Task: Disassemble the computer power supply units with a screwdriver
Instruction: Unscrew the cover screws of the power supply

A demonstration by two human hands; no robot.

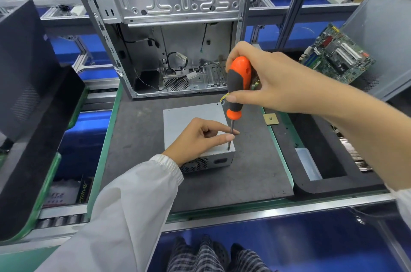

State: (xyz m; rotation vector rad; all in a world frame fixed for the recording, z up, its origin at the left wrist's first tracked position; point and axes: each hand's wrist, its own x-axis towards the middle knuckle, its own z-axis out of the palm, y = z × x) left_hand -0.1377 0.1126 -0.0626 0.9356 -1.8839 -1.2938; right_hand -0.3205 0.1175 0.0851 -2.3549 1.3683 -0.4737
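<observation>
head view: right hand [266, 80] grips screwdriver [238, 87]; left hand [195, 140] pinches its shaft; box [66, 193] reads "prime".

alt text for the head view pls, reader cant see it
A right hand holds an orange-and-black screwdriver upright, tip on a grey power supply unit, while the left hand pinches its shaft. An open computer case stands behind.

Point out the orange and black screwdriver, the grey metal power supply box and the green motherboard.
orange and black screwdriver [238, 84]: head view, on the handle.
grey metal power supply box [186, 116]: head view, on the top panel.
green motherboard [337, 55]: head view, on the board's middle.
</observation>
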